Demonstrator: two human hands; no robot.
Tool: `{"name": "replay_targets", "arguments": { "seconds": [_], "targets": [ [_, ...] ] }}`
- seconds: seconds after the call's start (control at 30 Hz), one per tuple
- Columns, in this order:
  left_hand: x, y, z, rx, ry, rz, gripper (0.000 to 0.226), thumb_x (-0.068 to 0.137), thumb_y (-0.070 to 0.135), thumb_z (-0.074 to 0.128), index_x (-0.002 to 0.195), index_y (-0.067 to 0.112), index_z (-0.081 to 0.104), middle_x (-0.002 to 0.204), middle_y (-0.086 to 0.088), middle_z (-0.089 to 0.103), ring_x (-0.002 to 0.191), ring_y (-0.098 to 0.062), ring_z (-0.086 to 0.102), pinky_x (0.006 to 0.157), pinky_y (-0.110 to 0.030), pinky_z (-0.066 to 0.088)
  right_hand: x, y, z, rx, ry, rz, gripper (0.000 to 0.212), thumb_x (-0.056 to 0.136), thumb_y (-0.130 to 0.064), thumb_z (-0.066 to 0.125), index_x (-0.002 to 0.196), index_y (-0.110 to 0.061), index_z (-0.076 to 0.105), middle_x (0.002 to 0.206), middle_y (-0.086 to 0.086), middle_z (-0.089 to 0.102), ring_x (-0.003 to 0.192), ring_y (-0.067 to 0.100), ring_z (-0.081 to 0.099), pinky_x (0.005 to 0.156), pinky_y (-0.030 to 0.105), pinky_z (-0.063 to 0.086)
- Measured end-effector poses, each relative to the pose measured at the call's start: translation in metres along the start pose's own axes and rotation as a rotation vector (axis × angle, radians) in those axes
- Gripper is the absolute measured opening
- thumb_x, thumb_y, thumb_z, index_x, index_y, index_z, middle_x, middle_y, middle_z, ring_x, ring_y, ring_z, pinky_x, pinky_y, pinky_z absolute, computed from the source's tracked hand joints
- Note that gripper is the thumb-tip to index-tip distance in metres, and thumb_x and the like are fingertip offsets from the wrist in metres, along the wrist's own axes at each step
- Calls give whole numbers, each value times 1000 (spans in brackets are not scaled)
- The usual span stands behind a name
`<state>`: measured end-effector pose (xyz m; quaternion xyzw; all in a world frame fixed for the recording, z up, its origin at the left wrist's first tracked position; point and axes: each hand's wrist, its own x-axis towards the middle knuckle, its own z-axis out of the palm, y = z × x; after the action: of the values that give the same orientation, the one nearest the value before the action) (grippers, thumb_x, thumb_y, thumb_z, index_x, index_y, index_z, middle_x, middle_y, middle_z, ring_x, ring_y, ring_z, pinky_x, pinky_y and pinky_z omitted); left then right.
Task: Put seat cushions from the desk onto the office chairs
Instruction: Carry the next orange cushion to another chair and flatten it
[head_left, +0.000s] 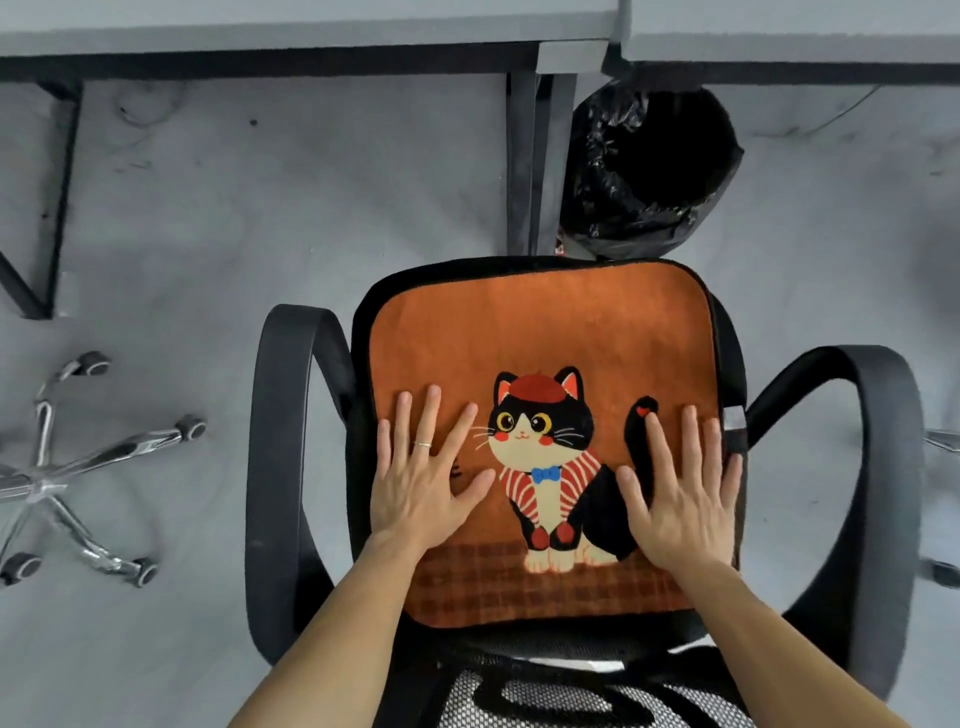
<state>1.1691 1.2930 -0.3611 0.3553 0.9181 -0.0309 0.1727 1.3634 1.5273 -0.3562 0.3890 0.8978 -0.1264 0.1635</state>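
Grey floor (234, 218) fills the upper left of the frame, with desks (311, 26) along the top and a black bin (654, 166) at upper right; in the middle the orange seat cushion (535, 322) lies flat on the office chair (275, 467); our left hand (421, 488) and right hand (680, 504) rest flat on it, fingers spread, gripping nothing, one each side of the cat picture (540, 452), both just as near; we see no words to read.

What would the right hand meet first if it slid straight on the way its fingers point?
Only bare cushion up to its far edge; beyond, probably the black-lined bin, depth unclear.
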Motion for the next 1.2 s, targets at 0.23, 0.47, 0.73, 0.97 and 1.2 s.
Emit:
{"name": "replay_targets", "arguments": {
  "seconds": [0.23,0.47,0.73,0.97,1.2],
  "targets": [
    [2,6,-12,8,-66,-17,81,90,79,18,158,38,4,166,-9,-7,152,-36,-10,120,-60,6,2,-6,-14,-39,-53,22,69,96,-70,24,158,-45,6,168,0,-3,154,21,-14,122,57,-1],
    [61,36,-79,46,-82,-28,70,96,64,28,156,29,17,164,-16,11,149,-42,8,116,-64,7,69,-48,-87,-69,119,-41,50,95,-56,42,124,-20,61,140,18,47,137,39,35,114,64,24],
    [135,14,-68,-40,-38,52,86,80,90,15,148,53,-22,161,2,-30,145,-38,-31,109,-74,-9,162,-68,-90,18,-92,-58,77,84,-87,11,153,-56,-5,168,-9,-4,153,29,-16,115,71,-5],
    [138,13,-64,-21,-25,52,90,76,94,16,147,55,-20,164,4,-22,147,-36,-27,108,-75,-8,177,-56,-82,19,-101,-14,99,68,-101,10,153,-53,-2,167,-9,6,154,27,-11,114,73,-5],
    [77,34,-66,-111,-58,34,78,92,76,19,153,43,-16,158,-2,-36,147,-34,-28,112,-74,0,84,-43,-78,260,-39,237,117,72,-96,31,156,-32,-19,164,20,-17,151,35,-20,121,57,-6]
  ]
}}
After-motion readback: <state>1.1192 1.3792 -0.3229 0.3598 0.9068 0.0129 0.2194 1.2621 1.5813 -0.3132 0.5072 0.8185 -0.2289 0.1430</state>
